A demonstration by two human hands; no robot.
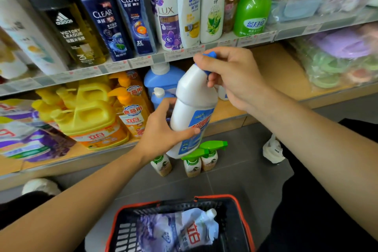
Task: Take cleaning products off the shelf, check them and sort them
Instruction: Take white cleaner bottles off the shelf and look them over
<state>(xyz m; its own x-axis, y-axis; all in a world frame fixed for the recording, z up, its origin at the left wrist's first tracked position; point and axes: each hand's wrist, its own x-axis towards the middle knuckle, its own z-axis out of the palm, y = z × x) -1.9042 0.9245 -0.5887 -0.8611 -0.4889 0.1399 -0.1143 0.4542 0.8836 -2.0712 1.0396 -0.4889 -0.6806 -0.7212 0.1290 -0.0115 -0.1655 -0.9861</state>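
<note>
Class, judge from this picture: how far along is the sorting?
Done: a pouch lies in the basket; spray bottles stand on the floor. In hand: the left hand holds the white bottle by its body while the right hand grips its blue cap. Left: yellow jugs sit on the lower shelf.

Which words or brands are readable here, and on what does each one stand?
"adidas VICTORY LEAGUE": black bottle
"CLEAR": left navy bottle, right navy bottle
"LUX": white bottle
"蓝月亮": green pump bottle
"立白": yellow jug, pouch
Blurred: label of held bottle; price tags

spray bottles (193, 159) below, basket (241, 221) open-topped
</note>
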